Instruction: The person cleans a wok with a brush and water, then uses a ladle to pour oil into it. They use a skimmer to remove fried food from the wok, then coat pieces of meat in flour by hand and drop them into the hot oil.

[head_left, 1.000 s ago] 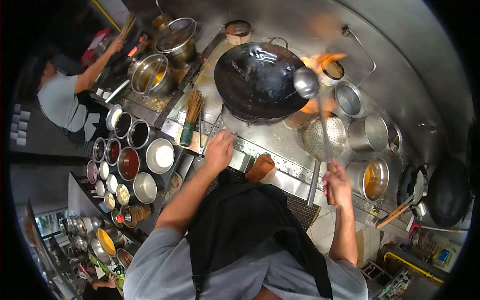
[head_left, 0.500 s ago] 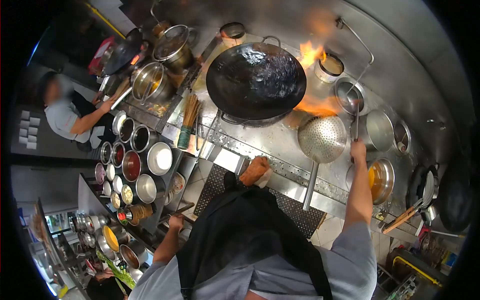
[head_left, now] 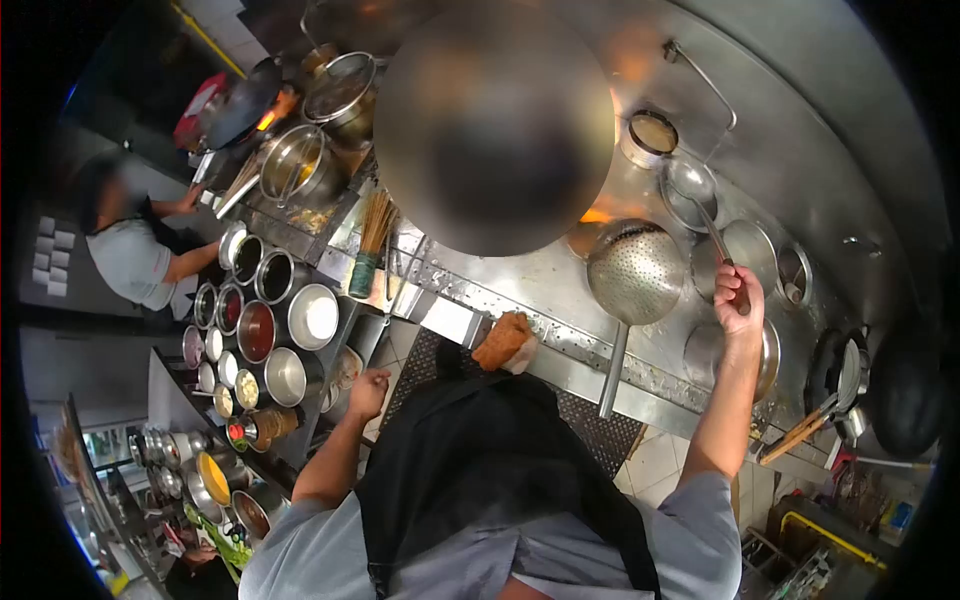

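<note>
Gripping the ladle [head_left: 690, 178], right hand [head_left: 739, 302] had fingers closed around its handle; bowl sat at the round metal pot [head_left: 677, 213]. Left hand [head_left: 370, 392] hung near the black apron [head_left: 470, 450], fingers curled, contents undeterminable. Perforated strainer [head_left: 636, 272] lay on the steel counter [head_left: 480, 275].

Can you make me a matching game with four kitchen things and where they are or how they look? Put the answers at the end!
Things:
1. Ladle
2. Bristly brush
3. Round strainer
4. Apron

Clues:
A. Black
B. Full of little holes
C. Held in the right hand
D. Green at one end

Right pairs: 1-C, 2-D, 3-B, 4-A
</note>
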